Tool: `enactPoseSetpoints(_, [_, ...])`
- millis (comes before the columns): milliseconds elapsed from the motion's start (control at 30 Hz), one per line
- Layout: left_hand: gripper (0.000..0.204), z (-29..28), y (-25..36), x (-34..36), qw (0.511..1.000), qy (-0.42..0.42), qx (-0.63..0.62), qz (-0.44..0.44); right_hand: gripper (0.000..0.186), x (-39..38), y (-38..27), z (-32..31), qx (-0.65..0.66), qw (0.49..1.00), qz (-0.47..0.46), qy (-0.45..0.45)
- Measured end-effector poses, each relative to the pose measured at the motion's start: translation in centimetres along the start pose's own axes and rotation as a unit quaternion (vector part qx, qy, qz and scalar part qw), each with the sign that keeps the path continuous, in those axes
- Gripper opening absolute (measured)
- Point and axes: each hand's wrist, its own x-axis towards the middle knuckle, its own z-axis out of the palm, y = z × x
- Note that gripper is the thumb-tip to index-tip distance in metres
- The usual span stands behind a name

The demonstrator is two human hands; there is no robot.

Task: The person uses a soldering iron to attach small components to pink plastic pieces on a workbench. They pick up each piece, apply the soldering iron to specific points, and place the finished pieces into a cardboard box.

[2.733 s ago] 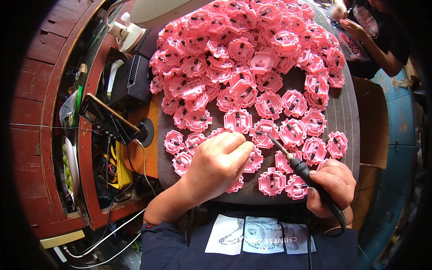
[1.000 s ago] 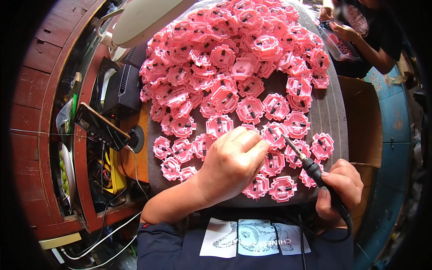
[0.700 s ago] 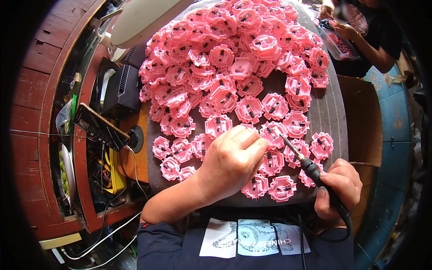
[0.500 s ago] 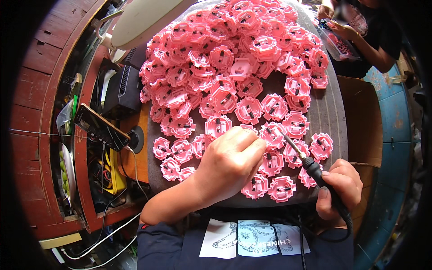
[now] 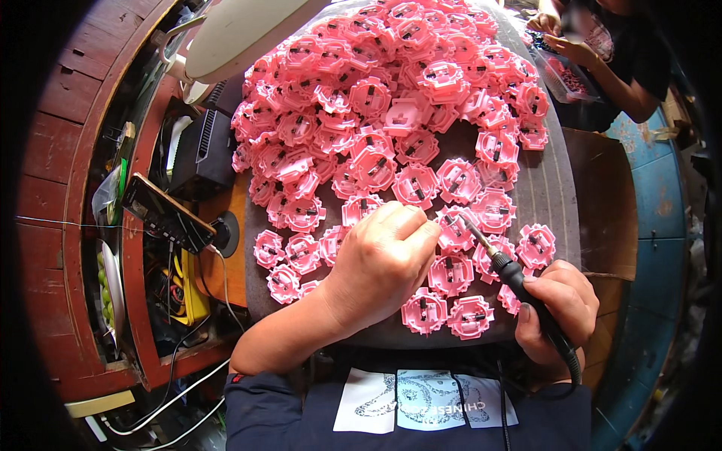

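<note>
My right hand (image 5: 560, 316) is closed round the black handle of a soldering iron (image 5: 502, 263), whose metal tip points up-left onto a pink plastic housing (image 5: 451, 234) with small black parts. Beside that housing, my left hand (image 5: 387, 255) has its fingers pinched; what they hold, if anything, is hidden behind the knuckles. More such pink housings (image 5: 472, 319) lie singly around both hands on a dark grey board (image 5: 560, 195), and a large heap of them (image 5: 331, 98) covers its far part.
At left, a white lamp head (image 5: 241, 34) hangs over a black box (image 5: 203, 150); nearby stand a phone on a holder (image 5: 165, 210), a yellow container (image 5: 189, 282) and cables. At right are a cardboard box (image 5: 609, 203) and another person (image 5: 632, 52) with hands at a plastic container (image 5: 568, 83).
My left hand has risen slightly, and the soldering iron has shifted a little up and left with my right hand. The other person's hands have moved slightly.
</note>
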Motion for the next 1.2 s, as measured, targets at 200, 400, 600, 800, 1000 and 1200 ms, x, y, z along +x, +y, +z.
enactPoseSetpoints(200, [0.023, 0.1, -0.1, 0.1, 1.000, -0.002, -0.003, -0.001, 0.035, 0.0, 0.0, 0.2, 0.001, 1.000, -0.002, -0.001])
enactPoseSetpoints(400, [0.023, 0.3, -0.2, 0.1, 1.000, -0.006, -0.015, 0.000, 0.035, 0.1, 0.0, 0.1, -0.001, 1.000, 0.000, -0.005])
enactPoseSetpoints(600, [0.023, 0.6, -0.4, 0.1, 1.000, -0.003, -0.014, -0.001, 0.035, 0.0, -0.1, 0.0, -0.004, 1.000, 0.008, -0.011])
enactPoseSetpoints(800, [0.022, 0.5, -0.3, 0.2, 1.000, 0.006, -0.010, -0.003, 0.035, -0.1, -0.2, -0.1, -0.004, 1.000, 0.015, -0.007])
enactPoseSetpoints(1000, [0.022, 1.0, -0.5, 0.1, 1.000, 0.012, -0.011, 0.004, 0.036, -0.2, -0.1, 0.0, -0.010, 1.000, 0.011, -0.016])
enactPoseSetpoints(1200, [0.021, 0.8, -0.4, 0.1, 1.000, 0.013, -0.012, -0.003, 0.035, -0.3, -0.2, -0.1, -0.012, 1.000, 0.017, -0.012])
